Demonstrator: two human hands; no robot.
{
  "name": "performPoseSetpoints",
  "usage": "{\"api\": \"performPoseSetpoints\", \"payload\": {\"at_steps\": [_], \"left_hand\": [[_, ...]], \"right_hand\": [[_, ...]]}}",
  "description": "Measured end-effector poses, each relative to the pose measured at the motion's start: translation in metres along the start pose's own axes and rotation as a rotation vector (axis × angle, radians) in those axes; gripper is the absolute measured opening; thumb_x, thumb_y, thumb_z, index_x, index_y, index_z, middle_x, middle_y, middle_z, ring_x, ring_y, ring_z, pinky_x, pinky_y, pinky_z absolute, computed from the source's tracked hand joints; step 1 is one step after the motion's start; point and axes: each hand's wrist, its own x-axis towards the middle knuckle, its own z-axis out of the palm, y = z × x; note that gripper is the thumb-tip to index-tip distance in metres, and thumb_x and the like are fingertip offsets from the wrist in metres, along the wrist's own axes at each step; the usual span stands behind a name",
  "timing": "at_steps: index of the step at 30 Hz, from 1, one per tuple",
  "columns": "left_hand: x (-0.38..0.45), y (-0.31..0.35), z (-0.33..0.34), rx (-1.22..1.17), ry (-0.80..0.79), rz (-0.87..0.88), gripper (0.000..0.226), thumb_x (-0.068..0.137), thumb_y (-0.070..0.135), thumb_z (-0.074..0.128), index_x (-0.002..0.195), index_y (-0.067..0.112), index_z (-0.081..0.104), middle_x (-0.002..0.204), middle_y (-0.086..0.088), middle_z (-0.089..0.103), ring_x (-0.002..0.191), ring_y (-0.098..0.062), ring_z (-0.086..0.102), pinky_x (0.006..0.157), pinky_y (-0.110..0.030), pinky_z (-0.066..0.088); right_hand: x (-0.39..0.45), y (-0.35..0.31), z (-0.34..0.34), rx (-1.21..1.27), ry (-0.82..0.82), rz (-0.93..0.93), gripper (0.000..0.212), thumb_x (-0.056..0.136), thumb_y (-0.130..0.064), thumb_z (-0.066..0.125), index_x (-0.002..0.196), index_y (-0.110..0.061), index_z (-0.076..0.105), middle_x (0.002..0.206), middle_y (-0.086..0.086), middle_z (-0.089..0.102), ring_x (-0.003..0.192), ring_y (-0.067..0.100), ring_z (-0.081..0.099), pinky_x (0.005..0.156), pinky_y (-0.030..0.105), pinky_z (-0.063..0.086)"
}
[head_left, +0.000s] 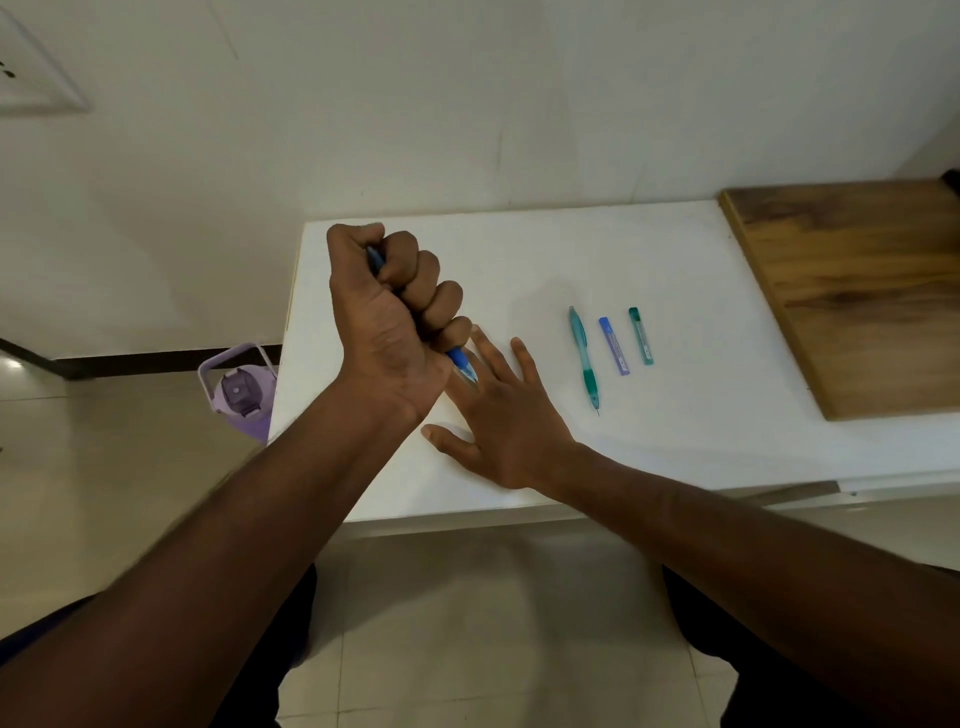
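Where the head camera looks down over both forearms, the left hand (387, 322) is balled into a fist around a blue mechanical pencil (462, 364), all four fingers and the thumb wrapped round its barrel. The pencil slants down and to the right, and its clear tip end sticks out below the little finger, right over the fingers of the right hand (511, 415). I cannot tell whether the tip touches them. The right hand lies palm-down on the white table (675, 260), fingers straight and spread, thumb out to the left, holding nothing.

Further right on the table, three things lie in a row, apart from each other: a green mechanical pencil (584, 358), a blue lead case (614, 345) and a green lead case (640, 335). A wooden board (857, 291) covers the table's far right end. On the floor, just beside the table's left edge, stands a purple water bottle (241, 395).
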Motion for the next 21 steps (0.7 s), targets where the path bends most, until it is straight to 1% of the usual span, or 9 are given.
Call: {"api": "performPoseSetpoints", "payload": {"at_steps": [4,8,11,13,15,18,21], "left_hand": [[0.0010,0.0009,0.0003,-0.054,-0.015,-0.029,0.064,0.106,0.047,0.032,0.046,0.025,0.029,0.043,0.010,0.022,0.042,-0.009,0.011,0.044,-0.020,0.014],[0.0013,0.0007,-0.0007,-0.025,-0.008,-0.025,0.062,0.105,0.041,0.028,0.045,0.025,0.029,0.043,0.010,0.019,0.038,-0.007,0.015,0.044,-0.019,0.016],[0.0010,0.0012,-0.0002,-0.081,-0.035,-0.056,0.059,0.106,0.047,0.029,0.052,0.025,0.020,0.051,0.008,0.011,0.045,-0.011,0.007,0.044,-0.020,0.013],[0.0013,0.0014,-0.0004,-0.073,-0.034,-0.050,0.053,0.105,0.043,0.027,0.056,0.025,0.016,0.054,0.007,0.009,0.047,-0.012,0.006,0.044,-0.019,0.014],[0.0017,0.0019,-0.0003,-0.062,-0.031,-0.039,0.055,0.104,0.040,0.026,0.052,0.025,0.019,0.052,0.007,0.010,0.047,-0.012,0.006,0.043,-0.018,0.015],[0.0019,0.0022,-0.0005,-0.094,-0.031,-0.044,0.065,0.106,0.046,0.029,0.045,0.025,0.029,0.049,0.008,0.013,0.046,-0.012,0.007,0.044,-0.019,0.013],[0.0017,0.0029,-0.0008,-0.053,-0.035,-0.029,0.059,0.104,0.040,0.025,0.047,0.026,0.023,0.048,0.009,0.012,0.047,-0.013,0.005,0.044,-0.018,0.015]], "right_hand": [[0.0001,-0.0001,0.0012,0.003,0.002,0.004,0.083,0.098,-0.080,0.028,0.163,-0.029,0.029,0.174,0.003,0.026,0.162,0.033,0.018,0.125,0.067,0.017],[0.0002,0.0002,0.0018,0.002,0.005,-0.001,0.083,0.098,-0.080,0.028,0.164,-0.029,0.029,0.174,0.003,0.026,0.162,0.033,0.018,0.125,0.067,0.018],[0.0000,0.0006,0.0018,0.013,0.012,-0.005,0.082,0.099,-0.079,0.028,0.163,-0.029,0.028,0.173,0.004,0.027,0.162,0.033,0.019,0.125,0.067,0.017],[0.0001,0.0004,0.0014,0.009,0.007,-0.002,0.082,0.099,-0.079,0.028,0.163,-0.028,0.029,0.173,0.004,0.028,0.162,0.033,0.020,0.125,0.067,0.018],[0.0001,0.0002,0.0009,0.005,0.000,-0.003,0.083,0.099,-0.079,0.028,0.164,-0.028,0.028,0.174,0.004,0.027,0.162,0.033,0.019,0.125,0.067,0.018],[-0.0005,0.0009,0.0003,0.006,-0.001,-0.010,0.083,0.099,-0.079,0.028,0.165,-0.028,0.024,0.175,0.004,0.023,0.163,0.033,0.015,0.125,0.067,0.016],[-0.0007,0.0004,-0.0005,0.004,-0.013,-0.011,0.082,0.099,-0.079,0.028,0.164,-0.030,0.024,0.175,0.005,0.022,0.163,0.033,0.014,0.125,0.068,0.016]]}}
